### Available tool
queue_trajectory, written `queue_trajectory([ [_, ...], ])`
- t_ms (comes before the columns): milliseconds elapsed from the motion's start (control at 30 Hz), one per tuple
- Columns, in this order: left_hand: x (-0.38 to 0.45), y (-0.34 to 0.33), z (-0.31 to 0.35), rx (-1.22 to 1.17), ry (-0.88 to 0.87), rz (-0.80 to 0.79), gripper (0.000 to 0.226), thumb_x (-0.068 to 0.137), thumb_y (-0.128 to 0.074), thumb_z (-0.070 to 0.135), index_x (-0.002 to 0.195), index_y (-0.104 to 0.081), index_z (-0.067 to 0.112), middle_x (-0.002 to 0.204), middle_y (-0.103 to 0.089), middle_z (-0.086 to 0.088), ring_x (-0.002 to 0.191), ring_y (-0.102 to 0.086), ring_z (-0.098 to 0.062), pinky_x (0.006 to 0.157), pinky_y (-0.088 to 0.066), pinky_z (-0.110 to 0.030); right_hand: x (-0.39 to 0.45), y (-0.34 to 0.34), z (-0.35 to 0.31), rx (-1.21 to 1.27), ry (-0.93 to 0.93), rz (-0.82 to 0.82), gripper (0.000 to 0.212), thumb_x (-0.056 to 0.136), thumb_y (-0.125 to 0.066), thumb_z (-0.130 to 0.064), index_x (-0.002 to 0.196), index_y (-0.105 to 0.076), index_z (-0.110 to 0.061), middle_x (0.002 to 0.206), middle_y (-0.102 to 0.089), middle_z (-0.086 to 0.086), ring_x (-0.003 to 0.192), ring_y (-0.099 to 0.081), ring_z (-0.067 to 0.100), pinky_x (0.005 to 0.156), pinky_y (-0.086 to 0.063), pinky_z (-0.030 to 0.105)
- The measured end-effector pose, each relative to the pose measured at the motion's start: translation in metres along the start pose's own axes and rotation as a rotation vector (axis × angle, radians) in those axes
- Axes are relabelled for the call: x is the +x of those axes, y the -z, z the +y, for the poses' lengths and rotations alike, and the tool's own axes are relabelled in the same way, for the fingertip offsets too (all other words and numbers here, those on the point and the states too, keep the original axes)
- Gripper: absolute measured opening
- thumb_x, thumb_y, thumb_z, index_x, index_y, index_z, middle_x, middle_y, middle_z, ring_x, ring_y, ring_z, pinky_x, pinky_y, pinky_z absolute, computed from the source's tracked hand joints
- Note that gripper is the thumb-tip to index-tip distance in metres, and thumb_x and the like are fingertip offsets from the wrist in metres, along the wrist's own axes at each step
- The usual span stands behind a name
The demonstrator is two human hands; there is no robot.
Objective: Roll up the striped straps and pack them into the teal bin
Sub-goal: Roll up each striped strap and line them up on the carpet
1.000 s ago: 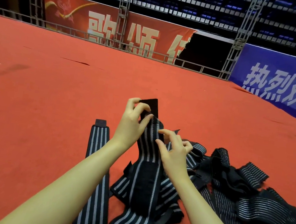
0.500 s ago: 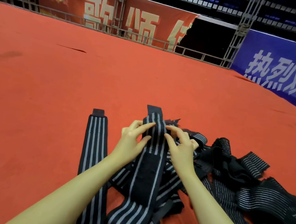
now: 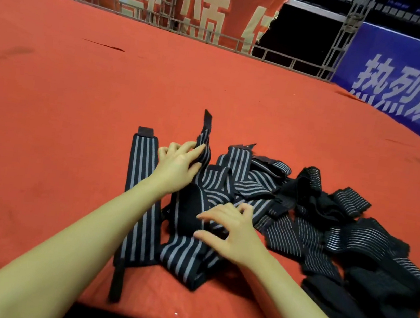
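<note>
Lying near the carpet's [image 3: 72,140] front edge, a strap [image 3: 185,257] is pinched upright by the left hand [image 3: 175,170]. It is touched by the loosely spread right hand [image 3: 231,231], which holds nothing.

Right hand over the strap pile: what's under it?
The right hand rests with spread fingers on a black striped elastic strap lying on the red cloth. What the palm covers is hidden.

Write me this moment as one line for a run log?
stage: strap not yet rolled | left hand: holds raised end of striped strap | right hand: open, over strap's lower part | teal bin: not in view
</note>
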State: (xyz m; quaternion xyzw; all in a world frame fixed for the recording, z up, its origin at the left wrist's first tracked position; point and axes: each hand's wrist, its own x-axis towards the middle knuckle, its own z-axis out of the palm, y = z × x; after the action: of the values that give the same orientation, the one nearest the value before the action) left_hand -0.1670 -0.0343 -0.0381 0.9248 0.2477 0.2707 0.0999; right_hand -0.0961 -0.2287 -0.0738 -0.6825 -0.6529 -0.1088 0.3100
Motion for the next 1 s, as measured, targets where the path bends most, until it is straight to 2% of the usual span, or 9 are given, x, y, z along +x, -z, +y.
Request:
queue_trajectory([
  [167, -0.029, 0.009, -0.003, 0.006, -0.020, -0.021, 0.050, 0.101, -0.041, 0.030, 0.149, -0.029, 0.028, 0.151, -0.031, 0.005, 0.127, -0.030, -0.026, 0.100, -0.016, -0.039, -0.025, -0.006, -0.030, -0.118, 0.095, -0.279, 0.074, 0.072, -0.049, -0.076, 0.118, -0.065, -0.020, 0.113, -0.067, -0.011, 0.104, -0.057, 0.009, 0.102, -0.014, 0.040],
  [267, -0.047, 0.017, -0.008, 0.006, -0.004, -0.023, 0.049, 0.101, -0.039, 0.028, 0.149, -0.028, 0.029, 0.152, -0.031, 0.007, 0.126, -0.030, -0.025, 0.099, -0.015, -0.038, -0.036, -0.013, -0.038, -0.266, 0.153, -0.366, 0.064, 0.080, -0.050, -0.067, 0.119, -0.063, -0.018, 0.112, -0.069, -0.007, 0.105, -0.060, 0.014, 0.102, -0.008, 0.042],
  [333, -0.057, 0.025, -0.012, 0.007, -0.002, -0.023, 0.049, 0.101, -0.039, 0.028, 0.149, -0.029, 0.029, 0.151, -0.030, 0.007, 0.125, -0.030, -0.025, 0.099, -0.014, -0.038, -0.039, -0.017, -0.040, -0.333, 0.194, -0.293, 0.041, 0.087, -0.047, -0.050, 0.108, -0.067, -0.022, 0.095, -0.072, -0.010, 0.092, -0.065, 0.012, 0.098, -0.014, 0.040],
  [433, -0.064, 0.036, -0.015, 0.018, -0.023, 0.000, 0.048, 0.101, -0.041, 0.028, 0.148, -0.031, 0.029, 0.150, -0.032, 0.009, 0.122, -0.032, -0.025, 0.095, -0.015, -0.037, -0.032, -0.013, -0.047, -0.225, 0.147, -0.075, 0.029, 0.089, -0.046, -0.040, 0.098, -0.069, -0.025, 0.077, -0.069, -0.013, 0.076, -0.063, 0.006, 0.094, -0.020, 0.033],
  [567, -0.070, 0.053, -0.011, -0.015, -0.032, 0.032, 0.046, 0.101, -0.040, 0.033, 0.146, -0.034, 0.031, 0.149, -0.033, 0.013, 0.121, -0.032, -0.025, 0.093, -0.015, -0.035, -0.009, 0.006, -0.067, -0.025, 0.082, 0.065, 0.047, 0.095, -0.038, -0.056, 0.111, -0.068, -0.024, 0.088, -0.070, -0.011, 0.081, -0.054, -0.003, 0.096, -0.016, 0.030],
  [667, -0.073, 0.070, -0.007, -0.024, -0.076, 0.050, 0.044, 0.101, -0.038, 0.034, 0.145, -0.035, 0.032, 0.150, -0.033, 0.014, 0.123, -0.030, -0.024, 0.095, -0.013, -0.035, 0.007, 0.021, -0.080, 0.071, 0.065, 0.108, 0.042, 0.093, -0.043, -0.052, 0.115, -0.066, -0.025, 0.099, -0.069, -0.014, 0.093, -0.053, -0.008, 0.098, -0.015, 0.032],
  [767, -0.077, 0.090, -0.009, -0.088, -0.078, 0.049, 0.043, 0.102, -0.037, 0.036, 0.145, -0.034, 0.033, 0.150, -0.031, 0.015, 0.123, -0.028, -0.020, 0.092, -0.010, -0.027, 0.018, 0.033, -0.087, 0.120, 0.070, 0.117, 0.038, 0.092, -0.044, -0.047, 0.114, -0.067, -0.025, 0.096, -0.059, -0.029, 0.098, -0.045, -0.019, 0.097, -0.015, 0.027],
  [867, -0.080, 0.108, -0.020, -0.135, -0.044, 0.032, 0.045, 0.102, -0.036, 0.036, 0.146, -0.030, 0.035, 0.152, -0.026, 0.017, 0.123, -0.028, -0.018, 0.091, -0.009, -0.024, 0.031, 0.036, -0.092, 0.146, 0.051, 0.074, 0.041, 0.089, -0.044, -0.052, 0.108, -0.069, -0.025, 0.097, -0.061, -0.025, 0.100, -0.046, -0.016, 0.096, -0.017, 0.027],
  [1000, -0.082, 0.106, -0.039, -0.047, -0.007, -0.057, 0.048, 0.102, -0.033, 0.038, 0.149, -0.020, 0.038, 0.156, -0.018, 0.016, 0.125, -0.027, -0.021, 0.092, -0.011, -0.028, 0.040, 0.021, -0.092, -0.021, 0.065, -0.179, 0.031, 0.090, -0.049, -0.049, 0.106, -0.068, -0.031, 0.114, -0.063, -0.022, 0.115, -0.045, -0.005, 0.100, -0.012, 0.035],
])
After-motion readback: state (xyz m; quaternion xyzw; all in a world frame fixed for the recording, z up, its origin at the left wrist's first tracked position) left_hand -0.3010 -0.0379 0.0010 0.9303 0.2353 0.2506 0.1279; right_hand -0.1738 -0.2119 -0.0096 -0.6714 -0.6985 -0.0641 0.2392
